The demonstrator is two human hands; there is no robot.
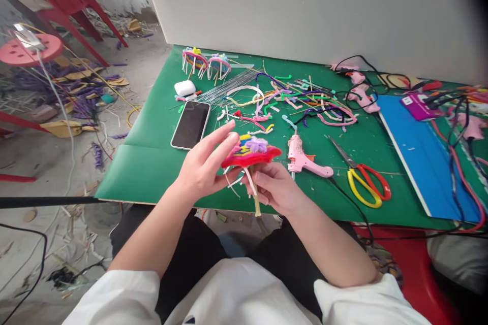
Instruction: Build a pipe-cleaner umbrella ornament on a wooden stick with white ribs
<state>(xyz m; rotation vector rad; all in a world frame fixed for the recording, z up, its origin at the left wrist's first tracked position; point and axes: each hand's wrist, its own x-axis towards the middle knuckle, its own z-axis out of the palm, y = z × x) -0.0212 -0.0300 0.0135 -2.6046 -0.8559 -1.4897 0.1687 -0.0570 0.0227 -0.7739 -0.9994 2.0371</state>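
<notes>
A small umbrella-shaped pipe-cleaner craft [251,152] is in front of me at the table's near edge. It has a fuzzy red rim, a purple flower on top, white strands hanging down and a pale stick below. My right hand [272,185] grips it from underneath, fingers closed around the stick area. My left hand [206,162] is at its left rim, fingers stretched over the top and the thumb lower down; the contact is partly hidden. Just right of the craft lies a pink hot glue gun [303,157]. Scissors [360,175] with red and yellow handles lie farther right.
On the green table [145,162] are a phone [191,124], a white case [185,88], two similar umbrella crafts [219,65] and a tangle of pipe cleaners [297,99]. A blue board [412,157] and cables are at right. A pale panel [305,10] stands behind.
</notes>
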